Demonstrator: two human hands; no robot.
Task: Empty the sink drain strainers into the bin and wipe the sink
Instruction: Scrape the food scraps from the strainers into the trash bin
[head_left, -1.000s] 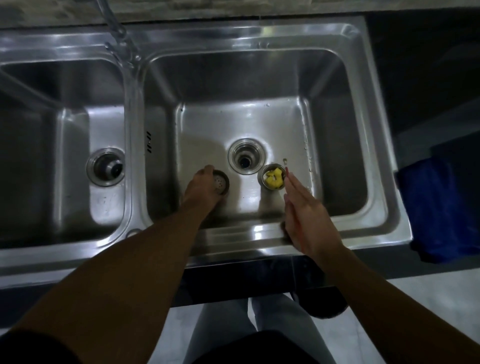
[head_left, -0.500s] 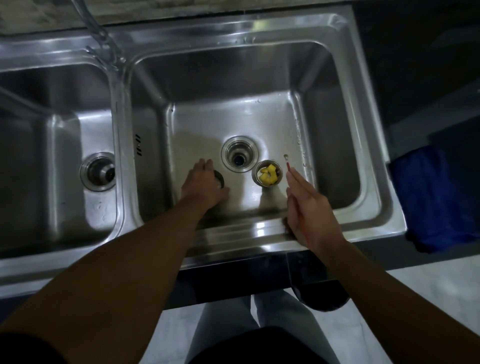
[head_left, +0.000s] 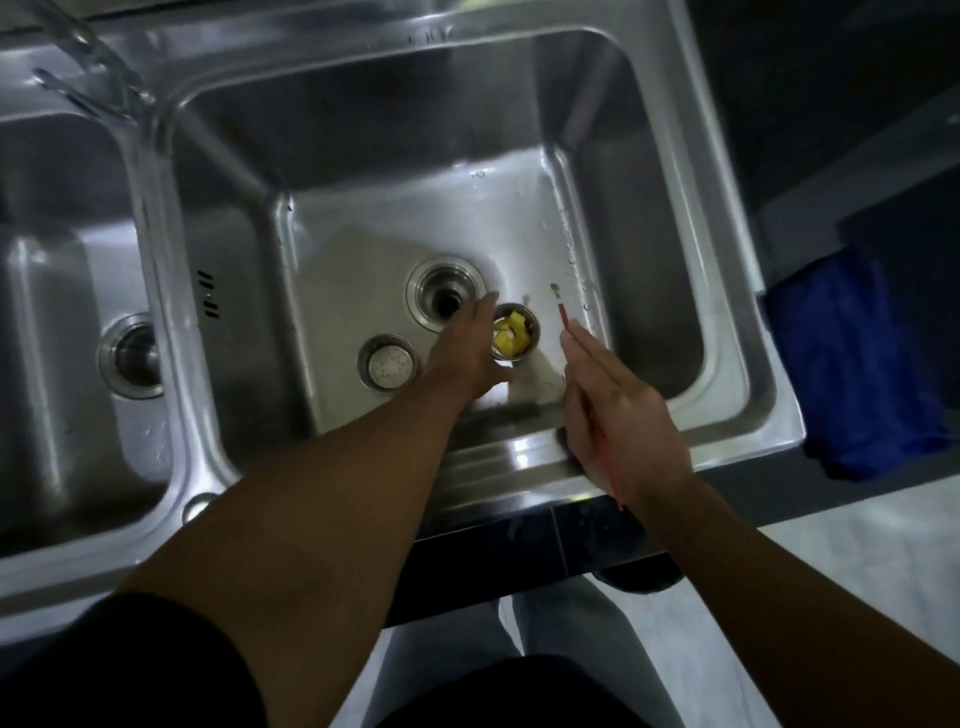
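Double steel sink (head_left: 675, 171), seen from above. Right basin holds two strainers (head_left: 388, 361) lifted out of their drains and set on the basin floor. Left one: empty, pale perforated bottom showing, just near-left of the open drain (head_left: 447, 293). Right one, the full strainer (head_left: 514, 333): yellow scraps (head_left: 511, 338) inside, just near-right of that drain. Left basin: drain (head_left: 132, 356) open, nothing else inside.

Left hand (head_left: 467, 353) reaching across the near rim, fingers extended along the left side of the full strainer, touching its rim; grip loose, not yet closed round it. Right hand (head_left: 618, 415) above the near-right rim, fingers nearly straight, grip narrow on a thin red tool (head_left: 563, 314), its metal tip pointing far into the basin.

Blue cloth (head_left: 857, 364) on the dark bench to the right, well apart.
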